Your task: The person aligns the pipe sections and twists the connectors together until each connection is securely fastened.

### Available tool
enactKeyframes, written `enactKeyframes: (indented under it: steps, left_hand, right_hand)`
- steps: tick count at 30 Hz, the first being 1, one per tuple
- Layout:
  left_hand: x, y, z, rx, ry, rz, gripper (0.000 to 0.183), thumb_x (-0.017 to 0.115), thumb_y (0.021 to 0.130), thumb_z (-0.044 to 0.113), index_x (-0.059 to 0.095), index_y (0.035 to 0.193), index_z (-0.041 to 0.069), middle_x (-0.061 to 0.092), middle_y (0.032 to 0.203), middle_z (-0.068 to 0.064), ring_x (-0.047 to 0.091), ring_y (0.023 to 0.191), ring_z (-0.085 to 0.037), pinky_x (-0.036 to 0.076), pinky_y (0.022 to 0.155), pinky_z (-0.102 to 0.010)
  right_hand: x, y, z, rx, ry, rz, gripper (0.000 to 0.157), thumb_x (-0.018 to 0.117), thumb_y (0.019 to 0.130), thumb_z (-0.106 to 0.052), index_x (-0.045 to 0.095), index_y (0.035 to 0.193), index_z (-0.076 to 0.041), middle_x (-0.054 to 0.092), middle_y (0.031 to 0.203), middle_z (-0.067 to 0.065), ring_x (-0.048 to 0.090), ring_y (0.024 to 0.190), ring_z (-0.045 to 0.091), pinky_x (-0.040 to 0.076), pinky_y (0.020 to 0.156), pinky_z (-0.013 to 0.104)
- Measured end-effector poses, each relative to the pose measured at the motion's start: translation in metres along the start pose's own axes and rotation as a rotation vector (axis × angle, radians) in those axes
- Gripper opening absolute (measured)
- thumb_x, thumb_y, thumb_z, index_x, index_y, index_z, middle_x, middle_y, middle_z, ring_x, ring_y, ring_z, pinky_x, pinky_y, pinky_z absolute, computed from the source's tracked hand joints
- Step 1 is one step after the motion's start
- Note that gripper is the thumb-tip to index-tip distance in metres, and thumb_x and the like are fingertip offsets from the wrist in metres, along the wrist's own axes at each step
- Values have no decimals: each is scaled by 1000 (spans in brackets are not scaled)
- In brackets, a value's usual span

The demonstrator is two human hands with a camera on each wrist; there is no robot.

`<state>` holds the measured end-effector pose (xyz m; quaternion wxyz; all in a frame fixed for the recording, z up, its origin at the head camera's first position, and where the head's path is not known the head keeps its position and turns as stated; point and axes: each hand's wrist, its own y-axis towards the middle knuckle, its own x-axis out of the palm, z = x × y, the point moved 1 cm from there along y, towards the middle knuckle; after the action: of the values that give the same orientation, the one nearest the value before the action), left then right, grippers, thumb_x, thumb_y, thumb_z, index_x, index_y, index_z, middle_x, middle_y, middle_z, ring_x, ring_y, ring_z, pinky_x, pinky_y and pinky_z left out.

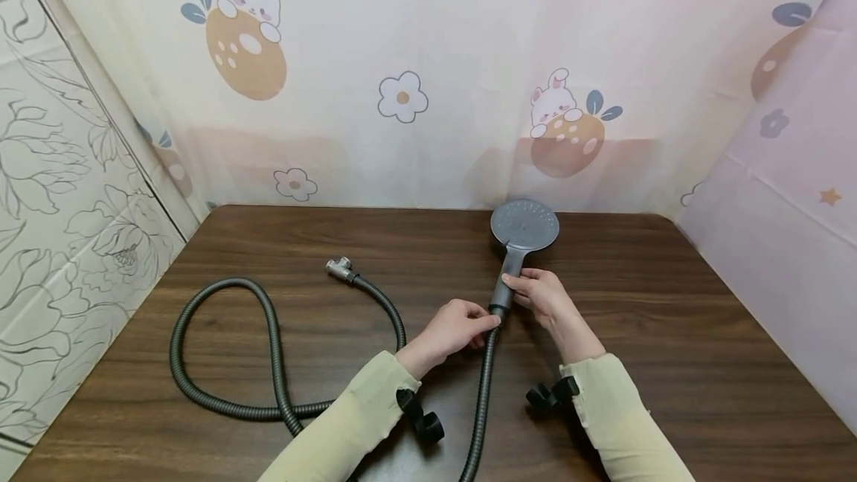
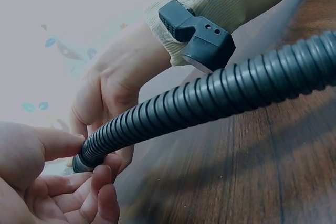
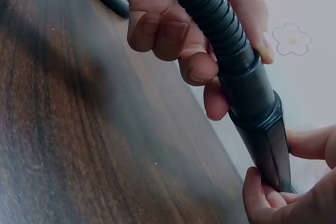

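Observation:
A grey shower head with a round, dotted face points upward near the table's back edge. My right hand pinches its handle between thumb and fingers. Just below, my left hand pinches the collar where the dark ribbed hose joins the handle. Seen from the right wrist, the hose collar meets the handle end, with thumb and fingertips on either side. In the left wrist view the ribbed hose runs from my fingertips across the picture.
The rest of the hose loops on the brown wooden table at the left. Its free end carries a silver metal connector. Behind hangs a printed curtain. Black wrist cameras sit at both cuffs.

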<state>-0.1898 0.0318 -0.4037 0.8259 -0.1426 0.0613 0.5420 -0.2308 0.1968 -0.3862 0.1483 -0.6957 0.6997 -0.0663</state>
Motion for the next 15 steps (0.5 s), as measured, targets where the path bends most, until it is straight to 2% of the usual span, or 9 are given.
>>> enactKeyframes:
  steps: [10, 15]
  left_hand:
    - [-1, -2, 1, -11, 36, -18, 23, 63, 85, 27, 69, 84, 5, 59, 63, -1, 55, 55, -11, 49, 53, -25]
    - [0, -1, 0, -12, 28, -16, 22, 65, 84, 27, 69, 82, 5, 61, 63, -5, 54, 55, -12, 49, 53, -27]
  right_hand:
    - [3, 0, 1, 35, -12, -4, 62, 57, 89, -12, 25, 133, 17, 36, 129, 27, 57, 88, 9, 43, 97, 33]
    - [4, -1, 2, 52, -15, -19, 64, 56, 89, -12, 21, 134, 18, 32, 133, 30, 56, 93, 12, 38, 101, 38]
